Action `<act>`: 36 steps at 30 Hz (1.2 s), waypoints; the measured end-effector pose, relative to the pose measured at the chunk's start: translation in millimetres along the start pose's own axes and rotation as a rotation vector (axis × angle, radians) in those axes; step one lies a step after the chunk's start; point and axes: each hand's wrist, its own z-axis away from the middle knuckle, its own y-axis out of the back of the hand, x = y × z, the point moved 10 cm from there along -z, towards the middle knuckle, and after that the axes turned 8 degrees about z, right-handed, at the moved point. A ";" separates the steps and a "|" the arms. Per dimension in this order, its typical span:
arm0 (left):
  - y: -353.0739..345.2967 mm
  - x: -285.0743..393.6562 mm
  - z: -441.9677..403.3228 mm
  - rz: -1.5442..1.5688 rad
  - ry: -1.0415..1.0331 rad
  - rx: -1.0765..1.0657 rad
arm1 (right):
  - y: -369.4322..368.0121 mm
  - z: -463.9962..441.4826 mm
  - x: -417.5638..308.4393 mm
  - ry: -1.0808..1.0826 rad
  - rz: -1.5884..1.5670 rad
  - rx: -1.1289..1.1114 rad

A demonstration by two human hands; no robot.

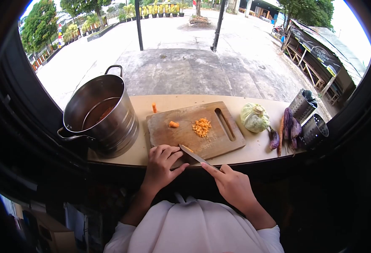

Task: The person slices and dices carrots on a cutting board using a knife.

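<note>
A wooden cutting board (168, 137) lies on the counter with a pile of diced carrot (202, 127) and a carrot chunk (174, 124) on it. My right hand (231, 183) is wrapped round the handle of a knife (194, 156), whose blade points up and left over the board's near edge. A small orange piece (187, 148) shows beside the blade tip. My left hand (163, 163) rests at the board's near left edge, fingers bent and close to the tip; whatever lies under those fingers is hidden.
A large metal pot (126, 122) stands left. Another carrot piece (154, 108) is behind the board. To the right are a cabbage (254, 118), purple eggplants (287, 122), a long thin carrot-like root (280, 135) and two perforated metal holders (300, 107).
</note>
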 end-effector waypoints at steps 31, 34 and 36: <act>0.3 -0.7 1.1 -0.016 -0.002 0.018 | -3.8 -4.4 4.9 -0.017 -0.082 -0.004; 1.0 0.7 0.3 -0.015 -0.005 0.014 | 5.3 -5.6 4.8 -0.082 -0.109 -0.034; 0.0 -0.3 0.7 -0.008 -0.004 0.011 | 8.0 -4.9 5.5 -0.105 -0.135 -0.049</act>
